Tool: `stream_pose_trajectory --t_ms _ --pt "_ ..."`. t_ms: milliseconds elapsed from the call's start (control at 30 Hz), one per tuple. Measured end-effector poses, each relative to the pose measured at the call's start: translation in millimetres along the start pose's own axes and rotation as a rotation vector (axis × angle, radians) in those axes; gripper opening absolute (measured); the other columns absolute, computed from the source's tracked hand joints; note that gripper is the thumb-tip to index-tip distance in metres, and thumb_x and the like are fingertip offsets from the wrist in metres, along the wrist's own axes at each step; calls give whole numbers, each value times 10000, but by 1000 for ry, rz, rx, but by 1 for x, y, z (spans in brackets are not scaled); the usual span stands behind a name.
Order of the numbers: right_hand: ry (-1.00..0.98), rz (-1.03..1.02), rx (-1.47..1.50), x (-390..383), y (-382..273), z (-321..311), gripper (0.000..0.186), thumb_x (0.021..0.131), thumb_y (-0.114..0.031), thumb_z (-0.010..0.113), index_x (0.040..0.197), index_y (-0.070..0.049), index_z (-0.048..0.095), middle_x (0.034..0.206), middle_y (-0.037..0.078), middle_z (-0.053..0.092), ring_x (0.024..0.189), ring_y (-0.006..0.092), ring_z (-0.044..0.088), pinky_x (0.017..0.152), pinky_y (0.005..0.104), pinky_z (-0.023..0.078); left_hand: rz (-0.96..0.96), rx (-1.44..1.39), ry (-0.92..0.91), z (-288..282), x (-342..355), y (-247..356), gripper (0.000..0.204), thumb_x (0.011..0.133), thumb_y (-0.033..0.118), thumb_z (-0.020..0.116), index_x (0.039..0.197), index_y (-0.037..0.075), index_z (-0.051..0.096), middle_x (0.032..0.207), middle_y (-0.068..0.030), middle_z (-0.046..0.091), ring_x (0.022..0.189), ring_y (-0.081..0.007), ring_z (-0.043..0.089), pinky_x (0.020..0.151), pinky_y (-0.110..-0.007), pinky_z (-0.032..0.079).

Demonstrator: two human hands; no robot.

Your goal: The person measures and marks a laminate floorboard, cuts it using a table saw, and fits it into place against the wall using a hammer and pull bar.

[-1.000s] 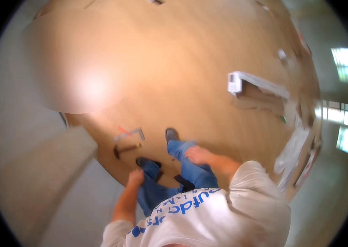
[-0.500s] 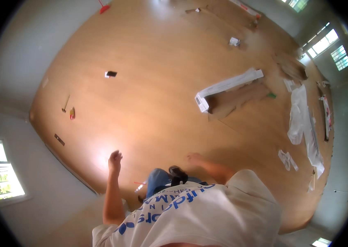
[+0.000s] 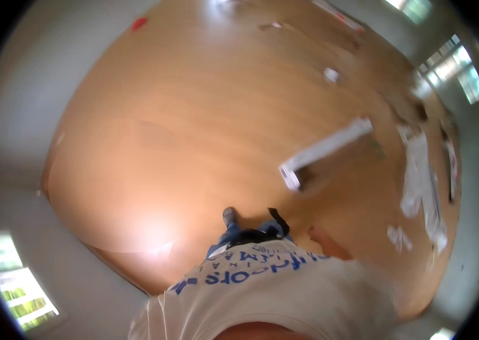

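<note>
My right hand (image 3: 320, 234) hangs low beside my right hip, smeared by motion. Its fingers do not show clearly, and I make out nothing in it. My left hand is out of the picture. A dark strip (image 3: 278, 220) shows by my right leg, near that hand; what it is I cannot tell. One shoe (image 3: 229, 215) is on the wood-coloured floor (image 3: 194, 136). Ahead and to the right lies a long white carton (image 3: 327, 148), open, with a brown inside.
White sheets of wrapping (image 3: 418, 175) lie along the right side, with a smaller crumpled white scrap (image 3: 399, 238) nearer me. A white item (image 3: 331, 74) is farther off. Grey walls (image 3: 41, 107) bound the floor. Something red (image 3: 139, 24) stands by the far left wall.
My left hand has left the picture. The right hand has shifted right and down in view. The carton appears lower, and a shoe now shows ahead. The small things on the left floor no longer show.
</note>
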State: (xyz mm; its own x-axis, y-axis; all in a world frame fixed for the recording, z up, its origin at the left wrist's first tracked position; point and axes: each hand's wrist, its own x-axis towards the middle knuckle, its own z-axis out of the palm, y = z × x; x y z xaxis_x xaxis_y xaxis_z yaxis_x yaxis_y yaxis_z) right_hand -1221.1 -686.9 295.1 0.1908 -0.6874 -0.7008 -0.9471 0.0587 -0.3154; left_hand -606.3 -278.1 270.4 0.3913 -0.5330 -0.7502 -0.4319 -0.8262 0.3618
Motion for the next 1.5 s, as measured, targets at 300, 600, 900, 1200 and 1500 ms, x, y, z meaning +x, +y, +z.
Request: stream_pose_trajectory --t_ms 300,600,900,1200,1500 --pt "120 -352 575 184 -223 -186 272 952 -150 653 1166 16 666 926 68 672 754 134 638 651 281 513 364 -913 636 -303 246 342 371 1040 204 620 1351 3 619 1153 -134 719 995 -206 674 899 -349 551" --pt "166 -806 737 350 -516 -463 205 1050 -223 625 1161 -50 623 979 35 668 872 141 628 768 284 514 127 -315 326 -142 241 329 300 917 287 742 1107 57 709 1025 -133 746 952 -268 692 872 -399 554" --pt "440 -1730 589 231 -832 -683 432 1003 -123 656 1402 -7 540 1399 154 582 1162 239 598 1047 403 464 -374 -495 0 -137 259 331 278 964 243 666 1151 41 703 1023 -125 705 931 -244 655 802 -396 534" --pt "1084 -2222 430 155 -925 -797 601 958 -184 707 1465 26 461 1526 207 475 1317 308 532 1105 478 421 -109 -929 538 -456 466 362 186 1010 199 619 1090 41 677 879 -29 665 776 -143 589 668 -339 494" --pt "1575 -2045 68 124 -835 -893 546 978 -209 673 1434 26 487 1489 200 504 1302 302 546 1097 466 429 -24 -813 288 -601 557 487 127 1043 191 579 949 113 613 786 25 528 698 -95 504 652 -253 464"
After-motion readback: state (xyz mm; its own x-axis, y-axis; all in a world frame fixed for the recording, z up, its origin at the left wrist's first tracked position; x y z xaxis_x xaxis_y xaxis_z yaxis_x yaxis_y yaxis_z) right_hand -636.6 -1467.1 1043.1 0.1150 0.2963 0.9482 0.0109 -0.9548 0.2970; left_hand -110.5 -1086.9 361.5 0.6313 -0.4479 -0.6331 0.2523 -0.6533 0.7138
